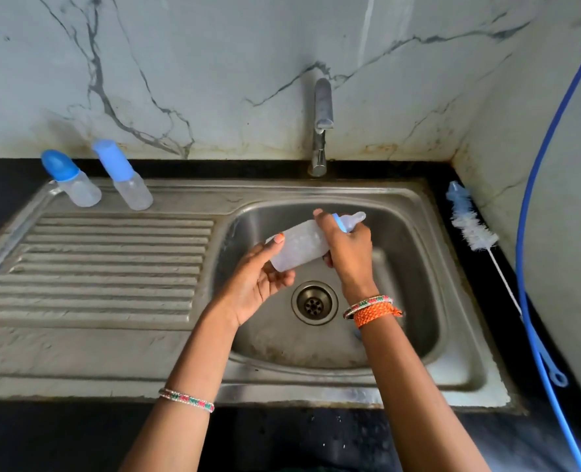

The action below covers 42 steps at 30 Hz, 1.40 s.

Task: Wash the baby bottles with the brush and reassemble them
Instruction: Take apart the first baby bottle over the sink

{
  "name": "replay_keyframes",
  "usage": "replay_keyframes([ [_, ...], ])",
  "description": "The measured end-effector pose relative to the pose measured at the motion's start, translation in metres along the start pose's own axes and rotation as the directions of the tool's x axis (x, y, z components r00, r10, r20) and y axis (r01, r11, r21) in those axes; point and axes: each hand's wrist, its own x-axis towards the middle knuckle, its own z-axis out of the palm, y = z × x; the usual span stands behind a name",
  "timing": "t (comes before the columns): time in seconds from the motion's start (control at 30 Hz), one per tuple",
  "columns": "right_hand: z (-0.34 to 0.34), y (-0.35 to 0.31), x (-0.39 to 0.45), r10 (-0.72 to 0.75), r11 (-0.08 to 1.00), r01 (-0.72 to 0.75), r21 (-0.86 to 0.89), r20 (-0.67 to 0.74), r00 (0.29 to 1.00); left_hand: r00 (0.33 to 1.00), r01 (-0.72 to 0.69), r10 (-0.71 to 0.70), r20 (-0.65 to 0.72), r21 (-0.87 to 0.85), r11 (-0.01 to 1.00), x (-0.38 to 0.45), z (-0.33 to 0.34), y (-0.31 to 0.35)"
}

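Left hand (258, 277) grips bottle (299, 248) base over sink (415, 212); right hand (348, 248) fingers grasp collar (339, 223), likely to twist.

Bottle collar (338, 223) (blue) mostly behind right-hand fingers (323, 221).

Steel sink (452, 362) with drain (314, 303); tap (321, 127) behind; blue hose (534, 165) at right.

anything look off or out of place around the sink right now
Nothing is spilled or broken. The only oddity: the brush lies unused on the black counter right of the sink, while both hands hold a bottle over the basin. Two capped bottles stand upright.
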Motion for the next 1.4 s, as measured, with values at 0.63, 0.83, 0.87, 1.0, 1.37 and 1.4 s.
replay_keyframes([
  [0.63,-0.005,0.037,0.024,0.075,0.952,0.125,-0.28,0.608,0.791,0.91,0.375,-0.299,-0.287,0.268,0.887,0.033,-0.057,-0.019],
  [0.83,0.021,0.089,0.025,0.033,0.564,0.598,-0.57,0.739,0.673,0.946,0.188,-0.043,-0.322,0.434,0.881,0.027,-0.076,-0.018],
  [0.87,0.027,0.102,0.021,0.089,0.501,0.631,-0.593,0.76,0.644,0.957,0.171,-0.045,-0.288,0.43,0.887,0.025,-0.076,-0.019],
  [1.0,0.037,0.134,0.014,0.187,0.387,0.665,-0.639,0.76,0.622,0.967,0.186,-0.083,-0.239,0.449,0.874,0.022,-0.076,-0.027],
  [1.37,0.031,0.121,0.022,0.059,0.566,0.578,-0.588,0.728,0.683,0.971,0.175,-0.068,-0.227,0.493,0.852,0.027,-0.078,-0.038],
  [1.4,0.03,0.119,0.023,0.053,0.58,0.568,-0.585,0.722,0.69,0.978,0.164,-0.071,-0.195,0.52,0.838,0.027,-0.077,-0.037],
])
